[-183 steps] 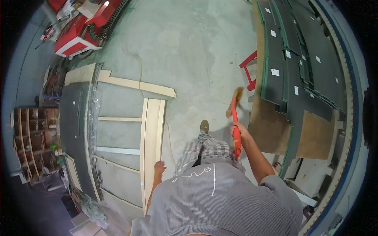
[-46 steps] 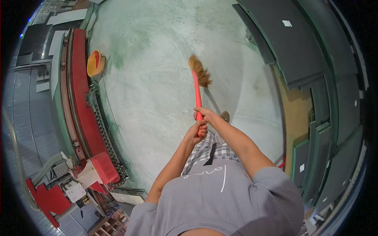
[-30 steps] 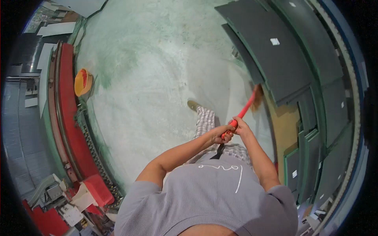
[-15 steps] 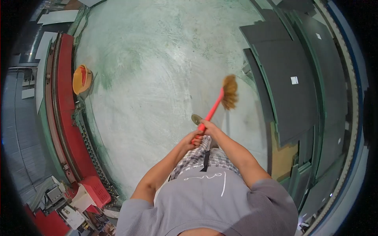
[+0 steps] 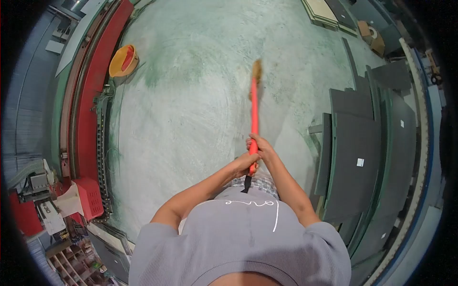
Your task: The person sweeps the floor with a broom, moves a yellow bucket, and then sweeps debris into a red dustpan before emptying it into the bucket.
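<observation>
Red runs the length of the handle of a broom (image 5: 254,106), which points straight out from the person's waist over the floor, its tan bristles (image 5: 257,71) blurred at the far end. Whether the bristles touch the floor, I cannot tell. Both hands are closed around the handle: the left hand (image 5: 249,164) wraps its near end, and the right hand (image 5: 258,144) grips just beyond it, the two close together.

Below the left hand a dark strap (image 5: 247,184) hangs against checked trousers (image 5: 264,186), and nearer the camera is a grey ribbed shirt (image 5: 253,238) with a white looping line across its front.

Around the broom spreads a pale greenish concrete floor (image 5: 186,128), scuffed and streaked. To the left, well apart from the broom, a yellow bucket (image 5: 115,66) with something red in it stands beside a long red machine rail (image 5: 90,114); a slotted red cover (image 5: 89,200) sits nearer the person. To the right, dark green-edged panels (image 5: 355,136) overlap, one bearing a white label (image 5: 360,162). Farther off are pale boards (image 5: 322,10) and an open cardboard box (image 5: 377,46). A compartmented wooden rack (image 5: 71,263) shows at lower left.
</observation>
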### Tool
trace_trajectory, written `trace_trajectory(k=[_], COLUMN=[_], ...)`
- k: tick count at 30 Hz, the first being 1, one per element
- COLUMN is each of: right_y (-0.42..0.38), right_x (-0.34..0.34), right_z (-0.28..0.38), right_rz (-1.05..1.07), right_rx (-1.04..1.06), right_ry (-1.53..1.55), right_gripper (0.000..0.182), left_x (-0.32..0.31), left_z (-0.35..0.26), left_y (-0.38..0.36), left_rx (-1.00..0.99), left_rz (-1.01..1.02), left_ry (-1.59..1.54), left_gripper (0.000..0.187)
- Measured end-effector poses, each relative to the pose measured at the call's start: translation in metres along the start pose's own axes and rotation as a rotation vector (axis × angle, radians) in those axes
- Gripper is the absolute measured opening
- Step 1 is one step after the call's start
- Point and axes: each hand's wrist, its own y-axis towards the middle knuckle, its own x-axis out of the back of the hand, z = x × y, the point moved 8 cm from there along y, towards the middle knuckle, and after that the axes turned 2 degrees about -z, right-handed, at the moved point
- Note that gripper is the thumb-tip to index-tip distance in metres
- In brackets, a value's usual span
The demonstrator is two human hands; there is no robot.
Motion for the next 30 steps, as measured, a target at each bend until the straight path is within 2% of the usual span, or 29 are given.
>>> trace_trajectory(k=[2,9,13,15,17,19,23,25,27,30], right_y=[-0.011,-0.002,0.056,0.110,0.149,0.156,0.194,0.210,0.204,0.190], right_x=[0.022,0.102,0.134,0.154,0.128,0.083,0.002,-0.033,-0.057,-0.096], right_z=[0.029,0.103,0.119,0.114,0.110,0.117,0.136,0.148,0.170,0.211], right_rz=[-0.124,-0.311,-0.398,-0.378,-0.265,-0.385,-0.258,-0.115,-0.090,0.059], right_rx=[0.139,0.195,0.075,-0.034,-0.124,-0.109,-0.117,-0.149,-0.158,-0.158], right_ry=[0.065,0.129,0.156,0.174,0.259,0.102,0.061,0.040,0.000,-0.044], right_gripper=[0.017,0.016,0.018,0.017,0.015,0.013,0.017,0.019,0.016,0.014], left_x=[-0.017,-0.041,-0.019,-0.003,0.023,0.053,0.087,0.082,0.079,0.058], left_z=[-0.008,-0.028,-0.050,-0.070,-0.088,-0.107,-0.165,-0.192,-0.221,-0.251], left_y=[0.009,0.096,0.159,0.171,0.178,0.177,0.152,0.143,0.138,0.148], left_rx=[0.039,0.317,0.400,0.369,0.359,0.332,0.225,0.196,0.103,0.064], left_rz=[0.105,0.180,0.254,0.189,0.123,0.072,-0.052,-0.127,-0.261,-0.307], left_ry=[-0.001,-0.309,-0.387,-0.332,-0.420,-0.435,-0.361,-0.380,-0.314,-0.193], left_gripper=[0.015,0.016,0.019,0.019,0.016,0.015,0.013,0.013,0.014,0.015])
